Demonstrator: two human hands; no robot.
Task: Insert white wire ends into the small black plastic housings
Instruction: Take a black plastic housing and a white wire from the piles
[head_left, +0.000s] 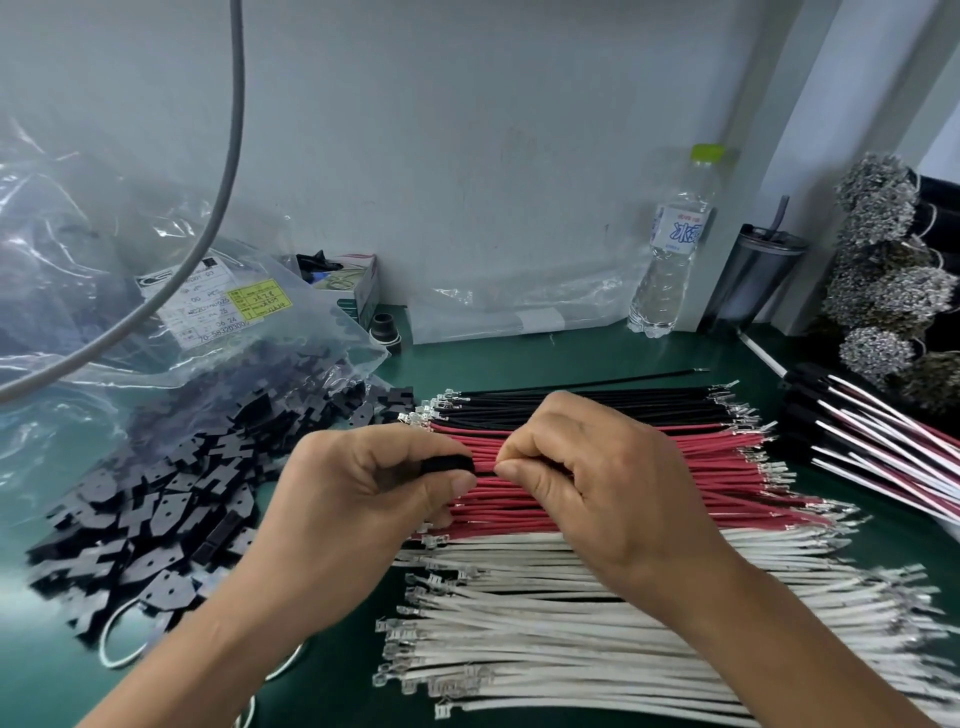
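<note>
Black plastic housing (448, 464) is pinched between thumb and fingers of the left hand (363, 488), while the right hand (587, 483), fingertips pressed together right at the housing's open end, pinches what I judge to be a wire end, too hidden to tell its colour. Step in hand looks like insertion; next move calls for a straight push along the housing's axis until the terminal seats. Around the hands: white wires (597, 618) nearest, red wires (675, 467) and black wires (597, 402) beyond, loose housings (171, 499) left, on a green mat (597, 353) against a pale wall (467, 130), water bottle (670, 244) behind.
</note>
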